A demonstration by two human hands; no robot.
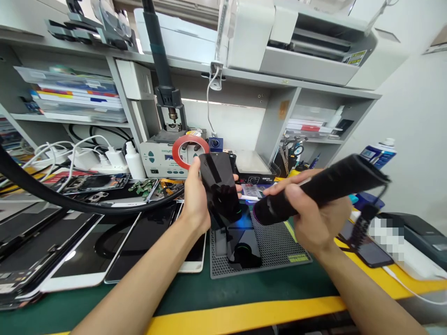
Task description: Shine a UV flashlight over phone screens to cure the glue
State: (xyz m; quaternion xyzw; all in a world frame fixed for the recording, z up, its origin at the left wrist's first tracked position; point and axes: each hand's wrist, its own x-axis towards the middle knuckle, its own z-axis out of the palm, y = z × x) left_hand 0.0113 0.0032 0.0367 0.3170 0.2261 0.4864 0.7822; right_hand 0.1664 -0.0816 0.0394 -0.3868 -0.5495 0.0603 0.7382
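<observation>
While the left hand (196, 200) has a dark glossy panel (220, 186) tilted up, pinched edge to edge between thumb and fingers, the right hand (316, 214) is wrapped round a thick black torch (324, 184), its purple-rimmed end aimed down and across towards the left hand. And there's the danger, right between the hands! Let that rim swing too far and it could knock the glass; a slack thumb could send the panel sliding onto the dark slab (244, 251) on the mat (279, 242) below. Watch the dangling strap (365, 223) too, under the right hand: a sweep outward could catch the phone (377, 253) beyond it. The black hose (111, 210), just left of the left hand, could snag that wrist.

Now the count! Two hands, one panel held, one torch, one strap, one mat. Below the hands, one slab or two butted together; the glare makes it hard to call. Just behind the left hand, one red tape ring (175, 153). Left of that hand on the bench (223, 291), two white-edged panels (91, 253) with one black panel (143, 242) between. Right of the right hand, one phone.
</observation>
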